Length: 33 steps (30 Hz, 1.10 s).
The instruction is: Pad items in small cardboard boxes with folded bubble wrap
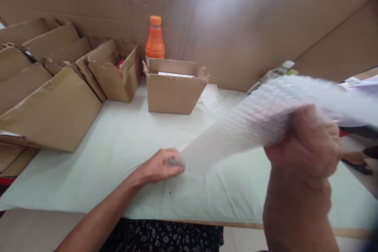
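Left hand (161, 165) pins one end of the bubble wrap (242, 126) near the tabletop's (103, 157) front edge; grip pinched on it. Right hand (307, 141), raised, grips the other end in a fist.

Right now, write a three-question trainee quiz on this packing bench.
1. True or false: the left hand pins one end of the bubble wrap to the table.
2. Which hand holds the wrap raised? A) left B) right
3. Fill in: the orange bottle stands behind an open cardboard ____.

Key: 1 true; 2 B; 3 box.
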Each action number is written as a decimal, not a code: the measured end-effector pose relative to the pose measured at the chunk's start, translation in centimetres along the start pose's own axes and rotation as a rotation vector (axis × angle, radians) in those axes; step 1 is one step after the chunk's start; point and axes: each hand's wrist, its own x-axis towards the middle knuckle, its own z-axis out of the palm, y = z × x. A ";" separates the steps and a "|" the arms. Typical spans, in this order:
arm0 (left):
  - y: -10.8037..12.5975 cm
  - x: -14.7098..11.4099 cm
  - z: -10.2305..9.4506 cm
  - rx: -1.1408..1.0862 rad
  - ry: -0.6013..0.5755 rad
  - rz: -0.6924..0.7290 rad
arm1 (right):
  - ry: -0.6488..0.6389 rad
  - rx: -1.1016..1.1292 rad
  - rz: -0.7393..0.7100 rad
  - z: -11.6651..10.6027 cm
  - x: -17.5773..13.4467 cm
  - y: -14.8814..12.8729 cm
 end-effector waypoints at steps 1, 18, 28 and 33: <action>-0.5 -1.7 0.1 -0.006 -0.058 -0.053 | 0.145 0.110 0.022 0.5 1.0 0.5; -3.0 -13.7 1.5 -0.429 0.257 -0.522 | -0.573 -0.112 -0.201 7.5 -5.4 1.3; -1.9 -8.9 0.7 -0.352 0.357 -0.321 | -0.280 -0.121 0.108 14.8 -10.7 0.0; -3.4 -9.9 0.7 0.533 0.401 0.118 | -0.223 -0.270 0.031 16.1 -9.5 1.5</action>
